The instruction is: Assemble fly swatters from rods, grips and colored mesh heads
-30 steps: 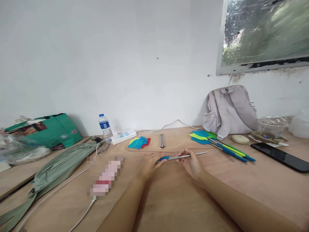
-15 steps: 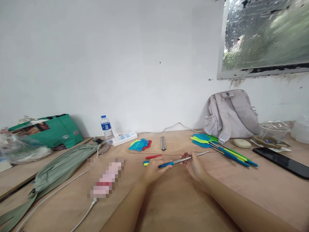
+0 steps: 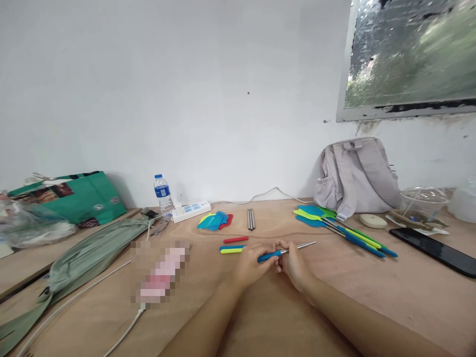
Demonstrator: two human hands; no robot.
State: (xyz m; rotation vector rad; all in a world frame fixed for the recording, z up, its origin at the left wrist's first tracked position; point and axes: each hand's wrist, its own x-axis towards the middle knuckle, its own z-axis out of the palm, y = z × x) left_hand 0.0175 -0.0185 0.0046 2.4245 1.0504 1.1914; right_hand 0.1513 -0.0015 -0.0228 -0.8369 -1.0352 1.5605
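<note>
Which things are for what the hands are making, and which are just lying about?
Probably for the job:
blue handle, in the left hand
metal rod, in the right hand
loose handles
spare rods
flat coloured pieces
long tools with similar handles

Seemingly just lying about:
green bag
bottle
power strip
backpack
phone
plastic cup

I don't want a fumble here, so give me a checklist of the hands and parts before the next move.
1. Left hand holding the blue handle: ok.
2. Right hand holding the metal rod: ok.
3. Rod fully seated in the handle: cannot tell.
4. Loose rods apart from both hands: ok.
5. Yellow handle clear of the left hand: cannot tell, one end is hidden.
6. Flat coloured pieces separated: not ok, they overlap.
</note>
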